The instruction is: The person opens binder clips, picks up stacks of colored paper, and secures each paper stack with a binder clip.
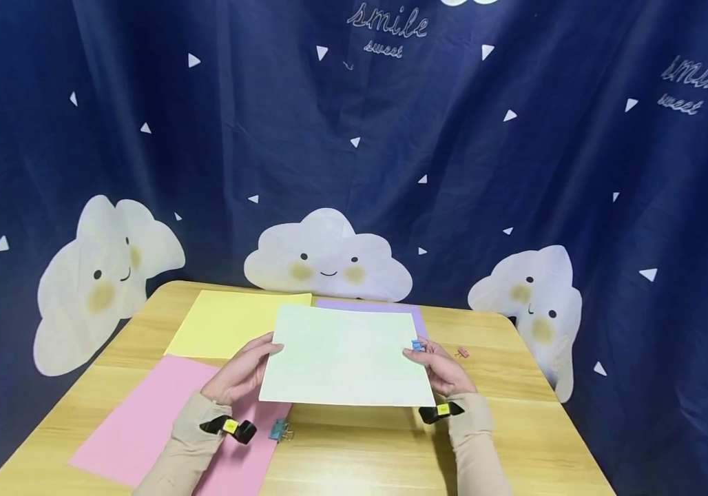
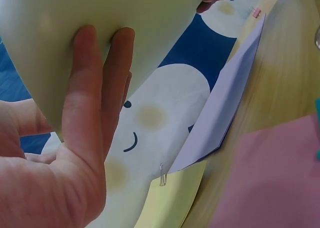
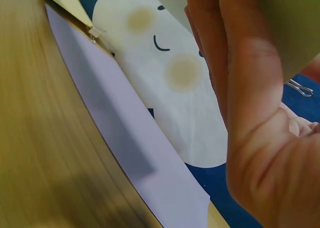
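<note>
Both hands hold a pale green sheet of paper (image 1: 341, 358) up over the table. My left hand (image 1: 244, 368) pinches its left edge, thumb on top and fingers underneath; those fingers (image 2: 85, 83) lie along the underside in the left wrist view. At the opposite edge my right hand (image 1: 445, 368) grips the paper between thumb and fingers. A small blue binder clip (image 1: 417, 344) sits at that edge, close by the right thumb. Its wire handles (image 3: 301, 88) show beyond the hand in the right wrist view.
Yellow paper (image 1: 236, 320) lies at the back left, with a clip (image 2: 163, 175) on its edge. Purple paper (image 1: 419, 320) is partly hidden behind the green sheet. Pink paper (image 1: 143, 420) lies front left beside a teal binder clip (image 1: 278, 430). A red clip (image 1: 462, 352) rests right.
</note>
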The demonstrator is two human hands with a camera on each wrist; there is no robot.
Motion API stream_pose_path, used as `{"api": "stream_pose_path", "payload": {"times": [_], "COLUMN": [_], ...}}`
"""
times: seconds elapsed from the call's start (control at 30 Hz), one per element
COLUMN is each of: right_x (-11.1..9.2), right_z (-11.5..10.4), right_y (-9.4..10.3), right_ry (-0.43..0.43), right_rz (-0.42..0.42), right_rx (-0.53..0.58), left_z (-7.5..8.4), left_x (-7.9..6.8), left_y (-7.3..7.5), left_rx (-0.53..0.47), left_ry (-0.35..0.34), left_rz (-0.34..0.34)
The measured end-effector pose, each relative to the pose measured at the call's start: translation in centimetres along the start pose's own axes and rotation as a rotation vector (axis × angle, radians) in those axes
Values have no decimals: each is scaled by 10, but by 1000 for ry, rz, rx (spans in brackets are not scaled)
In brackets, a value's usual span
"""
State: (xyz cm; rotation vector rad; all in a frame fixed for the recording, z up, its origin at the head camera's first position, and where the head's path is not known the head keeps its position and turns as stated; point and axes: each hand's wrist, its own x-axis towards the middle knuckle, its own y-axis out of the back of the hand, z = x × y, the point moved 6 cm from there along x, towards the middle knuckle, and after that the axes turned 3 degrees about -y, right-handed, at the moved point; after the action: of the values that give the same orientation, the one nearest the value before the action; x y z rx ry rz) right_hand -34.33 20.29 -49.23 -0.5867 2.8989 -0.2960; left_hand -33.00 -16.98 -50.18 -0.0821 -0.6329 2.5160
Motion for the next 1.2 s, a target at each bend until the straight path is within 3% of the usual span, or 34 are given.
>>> {"api": "stream_pose_path", "payload": {"times": [0.53, 0.87, 1.1, 1.2], "right_x": [-29, -44, -54, -59], "right_z": [-11, -8, -11, -11], "right_y": [4, 7, 9, 11], "right_ry": [-98, -113, -116, -124], "right_rz": [39, 32, 9, 11], "right_rx": [-37, -58, -108, -130], "left_z": [-5, -10, -15, -16], "left_x": [-3, -12, -12, -14], "left_y": [-16, -26, -35, -39], "left_rx": [44, 41, 59, 51], "left_ry": [36, 73, 84, 95], "left_rz": [26, 51, -6, 0]}}
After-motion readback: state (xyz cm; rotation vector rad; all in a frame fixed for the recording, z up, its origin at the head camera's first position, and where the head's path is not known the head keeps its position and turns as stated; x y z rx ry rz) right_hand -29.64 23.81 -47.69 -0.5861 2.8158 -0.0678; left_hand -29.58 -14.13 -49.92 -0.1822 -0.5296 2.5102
